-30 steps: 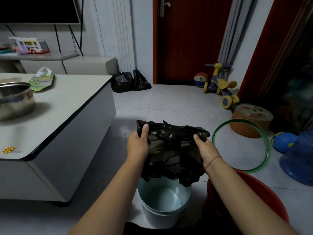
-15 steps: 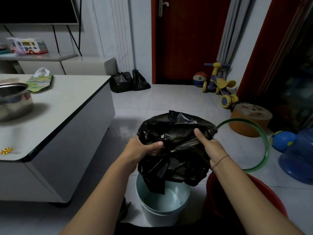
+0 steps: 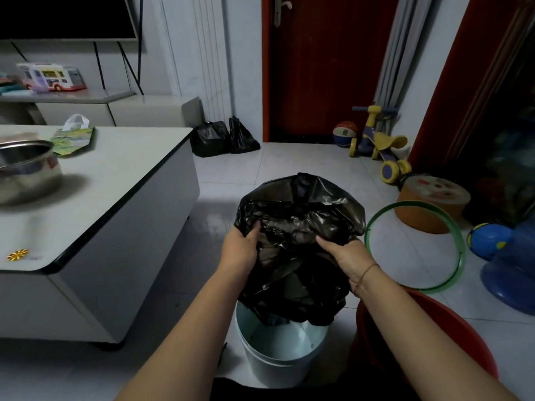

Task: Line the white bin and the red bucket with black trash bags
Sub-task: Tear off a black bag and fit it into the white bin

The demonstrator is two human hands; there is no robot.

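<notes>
The desk (image 3: 115,183) edge is close on the left. The left hand (image 3: 241,250) and right hand (image 3: 351,260) each grip the black trash bag (image 3: 301,224), which hangs just above the white bin (image 3: 278,360). No bag is in the bin yet, and I think the red bucket (image 3: 451,328) beside it on the right has none either. The far floor is open.

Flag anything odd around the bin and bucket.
Nothing spilled or damaged. The black trash bag, gripped by left hand and right hand, hangs crumpled over the white bin; a green hoop lies beside the red bucket.
</notes>
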